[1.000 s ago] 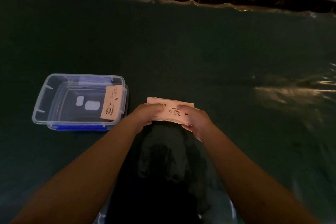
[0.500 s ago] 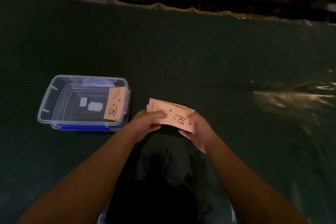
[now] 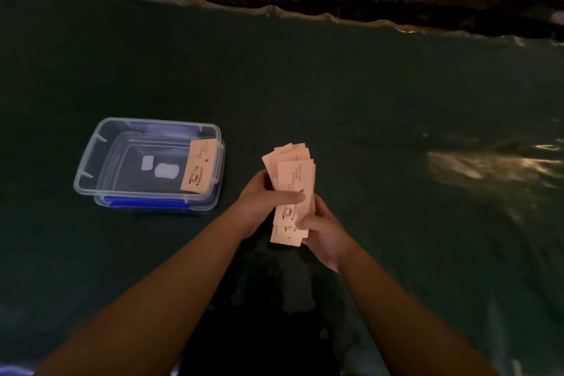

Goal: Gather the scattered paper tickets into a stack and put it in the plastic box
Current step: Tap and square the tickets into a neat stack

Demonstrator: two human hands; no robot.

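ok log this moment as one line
phase: squaring stack | left hand: on tickets | right hand: on tickets | plastic box: open, one ticket inside

Plastic box (image 3: 91, 159) open-topped; lone ticket (image 3: 199, 167) leans inside right wall; tabletop (image 3: 351, 94) bare.

Dim scene, glare patch at right, wide-angle edge curvature
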